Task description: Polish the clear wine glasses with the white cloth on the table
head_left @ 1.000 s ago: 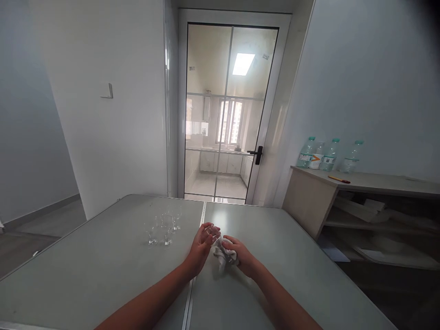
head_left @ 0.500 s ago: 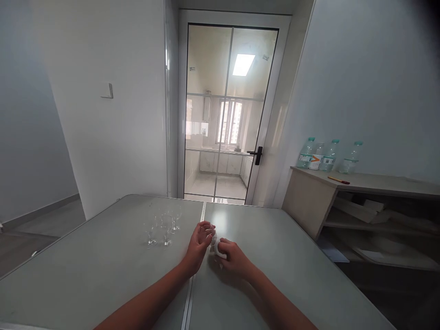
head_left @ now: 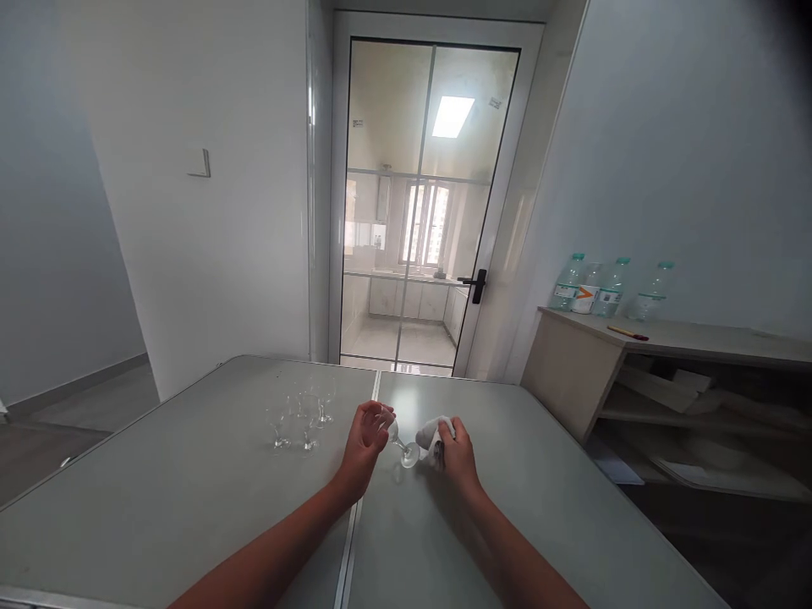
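Observation:
My left hand (head_left: 366, 444) is closed around the bowl of a small stemmed glass (head_left: 409, 455), whose round foot tilts down to the right, close above the table. Just right of that foot, my right hand (head_left: 458, 448) grips a crumpled white cloth (head_left: 431, 435); the cloth sits apart from the bowl and very near the foot. Several more clear stemmed glasses (head_left: 308, 414) stand upright in a cluster to the left of my left hand. Part of the held glass's bowl is hidden by my fingers.
The grey-green table (head_left: 190, 474) has a metal seam (head_left: 348, 550) down its middle. Beyond it is a glass-paned door (head_left: 437, 254). At right, a shelf unit (head_left: 564, 364) carries several plastic bottles (head_left: 612, 292) and a thin red-and-yellow stick (head_left: 628, 333).
My right hand and the cloth have moved right, off the glass's foot, which is now uncovered. My left hand stays nearly in place with the glass.

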Motion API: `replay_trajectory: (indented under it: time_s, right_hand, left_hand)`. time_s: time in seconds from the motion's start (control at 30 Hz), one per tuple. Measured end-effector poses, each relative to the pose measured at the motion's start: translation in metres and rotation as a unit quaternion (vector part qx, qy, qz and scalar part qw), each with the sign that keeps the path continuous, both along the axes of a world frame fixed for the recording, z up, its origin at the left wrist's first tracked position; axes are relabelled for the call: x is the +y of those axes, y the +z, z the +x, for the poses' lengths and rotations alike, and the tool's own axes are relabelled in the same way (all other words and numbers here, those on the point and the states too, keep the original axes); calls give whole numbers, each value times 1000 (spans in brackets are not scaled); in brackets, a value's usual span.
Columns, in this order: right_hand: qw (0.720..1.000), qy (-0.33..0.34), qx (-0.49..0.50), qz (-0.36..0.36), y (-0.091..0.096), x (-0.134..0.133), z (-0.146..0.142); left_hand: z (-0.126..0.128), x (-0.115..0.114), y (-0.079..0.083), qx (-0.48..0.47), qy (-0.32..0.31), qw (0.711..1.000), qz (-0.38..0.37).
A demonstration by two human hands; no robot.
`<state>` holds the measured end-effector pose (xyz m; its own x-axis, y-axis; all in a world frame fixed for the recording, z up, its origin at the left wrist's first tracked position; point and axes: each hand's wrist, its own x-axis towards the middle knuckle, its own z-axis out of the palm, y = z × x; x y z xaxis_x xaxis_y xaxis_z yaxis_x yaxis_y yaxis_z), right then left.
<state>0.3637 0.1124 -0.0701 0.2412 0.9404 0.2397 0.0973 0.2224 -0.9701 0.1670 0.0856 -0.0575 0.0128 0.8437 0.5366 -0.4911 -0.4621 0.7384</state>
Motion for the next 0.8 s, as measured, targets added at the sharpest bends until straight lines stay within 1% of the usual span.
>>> replay_trajectory:
  time_s: [0.03,0.07,0.1,0.17,0.2,0.23,0.27,0.3,0.5,0.57,0.63,0.7,0.8]
  right_hand:
    - [1000,11,11,-18,1,-1,0]
    - [998,45,27,-41,1,-3,-1]
    - [992,98,49,-65,2,-6,-4]
    - [965,216,101,-113,4,-14,-12]
    - [947,263,127,-134,4,-17,-16]
    - [933,293,145,-148,4,-20,-19]
    - [928,303,152,-156,3,-21,-21]
    - [929,297,151,-160,2,-21,-22]
    - [962,212,81,-150,-9,-8,-9]
    - [972,180,65,-139,-9,-4,-5]
    - [975,167,65,-130,-7,-4,-3]
    - [970,187,77,-138,-5,-5,-4]
    - [952,243,90,-162,-5,-7,-8]
  left_hand:
    - [0,-1,2,6,8,1000,12]
    - [1,-3,3,12,13,1000,22]
    - [1,-4,4,19,13,999,30]
    - [1,-7,5,37,7,998,44]
    - [1,-7,5,44,2,998,50]
    - [1,-7,4,50,-4,997,54]
    - [2,-7,3,53,-9,997,58]
    - [2,-7,2,57,-13,996,61]
    - [6,-7,-3,82,-31,993,73]
    - [7,-8,-3,96,-32,992,73]
    - [8,-10,-5,107,-37,991,71]
    - [8,-11,-6,112,-47,990,72]
    - [8,-11,-7,122,-57,988,77]
